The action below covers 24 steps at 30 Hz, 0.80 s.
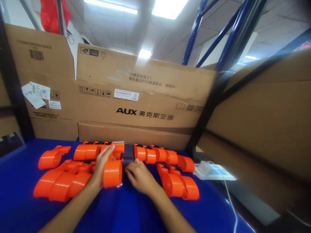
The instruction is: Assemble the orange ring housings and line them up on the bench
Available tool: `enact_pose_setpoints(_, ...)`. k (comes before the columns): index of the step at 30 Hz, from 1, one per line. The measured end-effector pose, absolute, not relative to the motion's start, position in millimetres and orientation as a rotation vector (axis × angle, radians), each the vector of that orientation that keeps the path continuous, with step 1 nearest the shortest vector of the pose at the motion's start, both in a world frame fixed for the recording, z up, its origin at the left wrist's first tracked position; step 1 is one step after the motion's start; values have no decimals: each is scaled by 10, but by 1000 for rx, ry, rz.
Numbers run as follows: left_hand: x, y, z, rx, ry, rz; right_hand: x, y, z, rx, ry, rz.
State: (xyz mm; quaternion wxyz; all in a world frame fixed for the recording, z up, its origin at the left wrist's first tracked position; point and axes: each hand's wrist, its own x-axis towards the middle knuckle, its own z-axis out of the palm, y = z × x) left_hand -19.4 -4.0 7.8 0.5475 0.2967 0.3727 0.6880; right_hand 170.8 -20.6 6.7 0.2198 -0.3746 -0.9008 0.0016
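Left hand (103,165) is curled around an orange part (113,173) on the blue counter (21,181); fingers wrap its left side and top, thumb side hidden. Right hand (139,176) lies flat, fingers loosely bent, tips touching the dark block (128,154) just right of that part; it grips nothing. More orange parts sit on both sides.

Bare forearms, no sleeves, ringless fingers (106,157)

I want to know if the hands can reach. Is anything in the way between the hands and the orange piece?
Nothing visible is. The left hand already grips the orange piece, and the right hand rests beside it on the blue table, below the dark part.
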Motion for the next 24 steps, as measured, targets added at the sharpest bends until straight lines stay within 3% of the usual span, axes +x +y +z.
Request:
enact_pose_setpoints(12, -59, -106, 13, 855, 902, 1569, 1749, -152, -66, -1219, -2439, 24)
enact_pose_setpoints(19, -4, -102, -67, 969, 946, 1566, 1877, -151, 115, -1078, -1745, 35)
enact_pose_setpoints(24, 38, -135, -59, 1181, 912, 1483, 1887, -195, 155, -896, -1815, 36)
